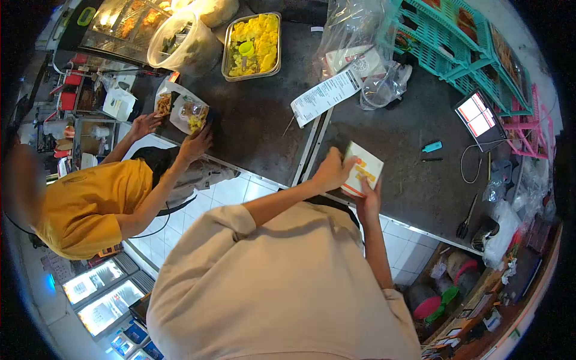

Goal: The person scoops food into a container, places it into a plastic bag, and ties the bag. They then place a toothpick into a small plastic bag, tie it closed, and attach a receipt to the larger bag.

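A white box (363, 170) with orange and yellow print is held over the front edge of the dark table (408, 198). My left hand (333, 170) grips its left side, fingers closed on the edge. Around the lower right edge of the same box, my right hand (369, 198) is wrapped. Behind the box lies a long printed receipt (326, 98), beside a clear plastic bag (354, 30) that has a white packet inside.
A co-worker in a yellow shirt (102, 198) holds an open food box (188, 113) at left. Behind stand a tray of yellow food (252, 46) and a plastic tub (180, 45). Teal baskets (450, 54), a tablet (477, 116) and a blue lighter (432, 146) are at right.
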The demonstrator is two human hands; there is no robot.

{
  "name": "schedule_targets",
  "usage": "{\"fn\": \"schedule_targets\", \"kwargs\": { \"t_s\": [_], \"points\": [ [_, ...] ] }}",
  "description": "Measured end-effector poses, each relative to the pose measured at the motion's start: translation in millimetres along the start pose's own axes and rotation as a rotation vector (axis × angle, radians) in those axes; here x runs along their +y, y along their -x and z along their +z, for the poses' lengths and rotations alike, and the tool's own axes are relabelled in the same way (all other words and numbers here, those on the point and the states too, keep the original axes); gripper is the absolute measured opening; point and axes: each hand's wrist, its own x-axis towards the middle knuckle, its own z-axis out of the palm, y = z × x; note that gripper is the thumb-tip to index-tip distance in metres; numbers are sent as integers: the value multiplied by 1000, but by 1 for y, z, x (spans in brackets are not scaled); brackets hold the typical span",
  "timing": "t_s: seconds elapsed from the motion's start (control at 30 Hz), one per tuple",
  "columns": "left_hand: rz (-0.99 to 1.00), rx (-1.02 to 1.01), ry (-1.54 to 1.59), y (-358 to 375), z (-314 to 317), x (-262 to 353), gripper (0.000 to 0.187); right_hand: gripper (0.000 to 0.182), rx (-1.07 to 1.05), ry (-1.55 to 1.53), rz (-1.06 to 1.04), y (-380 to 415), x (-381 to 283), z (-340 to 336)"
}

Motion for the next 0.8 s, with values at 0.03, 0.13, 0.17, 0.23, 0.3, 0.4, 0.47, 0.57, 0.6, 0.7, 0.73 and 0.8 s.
{"fn": "schedule_targets", "kwargs": {
  "t_s": [0.03, 0.13, 0.17, 0.23, 0.3, 0.4, 0.47, 0.57, 0.6, 0.7, 0.73, 0.8],
  "points": [
    [-17, -19, -25, -6, -3, 11, 53, 46, 33, -20, -51, 2, -3, -11],
    [52, 49, -122, -63, -27, 46, 55, 48, 183, -81, -212, 12, -6, -55],
    [154, 161, -169, -94, -37, 54, 55, 50, 227, -96, -233, 16, -7, -68],
    [340, 318, -3, -159, -62, 79, 53, 60, 355, -15, -204, 21, -12, -93],
    [325, 513, -46, -219, -93, 111, 64, 59, 405, -36, -221, 30, -12, -109],
    [336, 951, -66, -289, -123, 161, 86, 56, 448, -58, -248, 36, -9, -132],
    [102, 704, -111, -284, -133, 207, 72, 56, 452, -80, -273, 41, -10, -132],
    [331, 437, -364, -367, -148, 179, 69, 57, 404, -106, -313, 46, -9, -131],
    [303, 440, -363, -368, -148, 181, 61, 58, 413, -105, -307, 47, -9, -127],
    [404, 468, -291, -329, -147, 178, 44, 57, 467, -98, -281, 51, -7, -122],
    [442, 469, -260, -308, -149, 176, 41, 55, 473, -89, -282, 51, -8, -119],
    [536, 461, -211, -265, -150, 164, 38, 53, 461, -95, -288, 50, -5, -119]
  ]
}}
